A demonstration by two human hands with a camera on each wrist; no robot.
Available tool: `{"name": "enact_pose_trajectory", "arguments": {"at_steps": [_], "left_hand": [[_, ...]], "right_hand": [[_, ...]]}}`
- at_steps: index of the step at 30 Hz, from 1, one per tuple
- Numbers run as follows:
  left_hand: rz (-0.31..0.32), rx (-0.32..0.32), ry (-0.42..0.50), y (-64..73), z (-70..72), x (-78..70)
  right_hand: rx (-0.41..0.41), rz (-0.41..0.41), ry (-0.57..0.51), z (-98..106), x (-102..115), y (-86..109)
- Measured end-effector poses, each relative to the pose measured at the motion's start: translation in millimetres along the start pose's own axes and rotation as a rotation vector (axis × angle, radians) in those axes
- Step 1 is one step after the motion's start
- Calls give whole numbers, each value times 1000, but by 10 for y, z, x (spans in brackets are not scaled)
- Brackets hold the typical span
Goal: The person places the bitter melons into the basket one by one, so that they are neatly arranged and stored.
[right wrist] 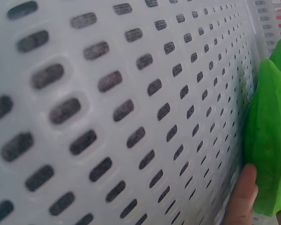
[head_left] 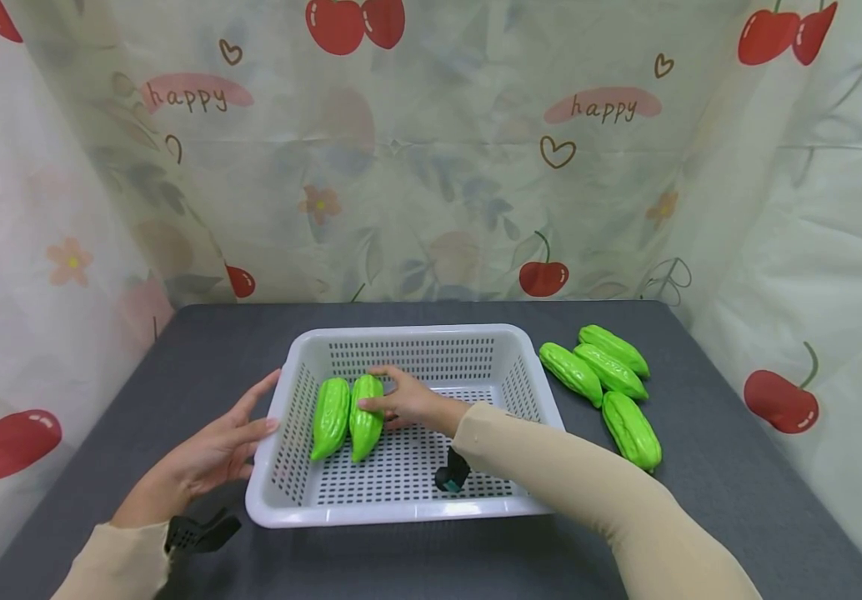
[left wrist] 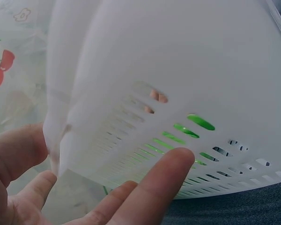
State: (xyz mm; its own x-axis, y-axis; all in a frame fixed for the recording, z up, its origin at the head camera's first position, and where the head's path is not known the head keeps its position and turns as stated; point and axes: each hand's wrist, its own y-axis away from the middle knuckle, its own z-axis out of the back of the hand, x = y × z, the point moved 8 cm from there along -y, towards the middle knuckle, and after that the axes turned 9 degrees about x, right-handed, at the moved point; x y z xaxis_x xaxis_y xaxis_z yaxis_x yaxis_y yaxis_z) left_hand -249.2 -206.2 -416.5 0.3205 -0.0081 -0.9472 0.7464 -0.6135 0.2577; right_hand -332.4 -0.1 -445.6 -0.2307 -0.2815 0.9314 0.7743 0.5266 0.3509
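A white perforated plastic basket (head_left: 416,510) stands on the dark table, with two bright green bitter gourds in its left part. My right hand (head_left: 412,400) reaches into it and holds the right-hand gourd (head_left: 366,433) near its upper end, thumb and fingers on either side. In the right wrist view, fingers (right wrist: 243,194) touch that gourd (right wrist: 269,140) just above the perforated floor. The other gourd (head_left: 332,408) lies close on its left. Against the basket's left side rests my left hand (head_left: 209,454), its fingers (left wrist: 159,183) fairly straight along rim and outer wall.
Several more green gourds (head_left: 611,371) lie grouped on the table, right of the basket; one (head_left: 632,432) is nearest the front. A patterned curtain (head_left: 431,167) encloses the table (head_left: 236,333) at the back and both sides.
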Motion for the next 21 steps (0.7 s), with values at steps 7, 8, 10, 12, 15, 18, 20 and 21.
{"name": "enact_pose_trajectory", "arguments": {"at_steps": [7, 8, 10, 12, 15, 18, 20, 21], "left_hand": [[0, 0, 2, 0, 1, 5], [0, 0, 2, 0, 1, 6], [1, 1, 4, -1, 2, 7], [2, 0, 4, 1, 3, 8], [3, 1, 0, 3, 2, 8], [4, 4, 1, 5, -2, 7], [5, 5, 2, 4, -2, 7], [5, 5, 3, 4, -2, 6]], "right_hand": [[4, -2, 4, 1, 10, 18], [4, -3, 5, 3, 8, 17], [4, -4, 5, 6, 2, 10], [5, -5, 3, 7, -2, 5], [7, -9, 0, 6, -9, -1], [10, -11, 0, 4, -10, -1], [11, -11, -2, 2, -9, 2], [11, -11, -1, 2, -9, 3]]}}
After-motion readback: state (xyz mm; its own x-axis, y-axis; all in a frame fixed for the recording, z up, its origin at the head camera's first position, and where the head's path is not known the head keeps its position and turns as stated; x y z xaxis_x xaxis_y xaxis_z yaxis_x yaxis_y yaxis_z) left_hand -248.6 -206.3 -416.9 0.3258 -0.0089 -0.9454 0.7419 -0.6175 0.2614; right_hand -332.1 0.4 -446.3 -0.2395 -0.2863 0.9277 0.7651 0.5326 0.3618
